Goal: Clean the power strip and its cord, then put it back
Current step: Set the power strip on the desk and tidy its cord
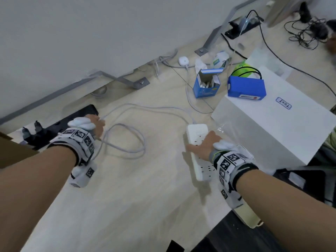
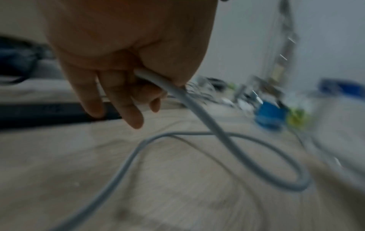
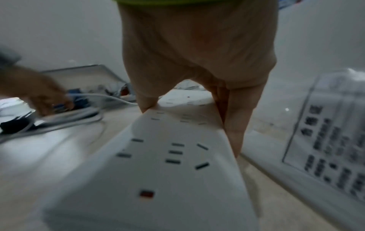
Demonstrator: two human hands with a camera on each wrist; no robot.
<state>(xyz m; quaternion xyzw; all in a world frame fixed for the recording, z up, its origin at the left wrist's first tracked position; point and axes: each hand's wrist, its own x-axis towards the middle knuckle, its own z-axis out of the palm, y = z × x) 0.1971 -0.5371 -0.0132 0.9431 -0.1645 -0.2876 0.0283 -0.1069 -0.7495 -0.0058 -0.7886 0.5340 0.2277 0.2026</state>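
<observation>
The white strip (image 1: 197,142) is gripped across its middle by the right hand (image 1: 204,145), the thumb (image 3: 145,100) on one long edge and the fingers (image 3: 239,118) curled down the other. It is held just beside the white box (image 1: 276,124), over the pale wooden floor (image 1: 136,197); whether it rests on the floor or is lifted slightly cannot be told. Its socket face is turned upward, and a small red switch (image 3: 146,194) is seen at the end nearest the wrist camera.

The grey-white cord (image 1: 127,139) leaves the strip's far end, curves across the floor, and is looped between the two hands. One stretch of it is pinched in the left hand (image 1: 96,126), whose fingers (image 2: 128,107) are curled round it, the cord running out from under the thumb; the wrist view is blurred, so the exact hold is uncertain.

A black strip (image 1: 60,124) lies on the floor just behind the left hand. A blue battery pack (image 1: 246,88) is set on the white box, and an open blue carton (image 1: 206,84) stands on the floor beside it.
</observation>
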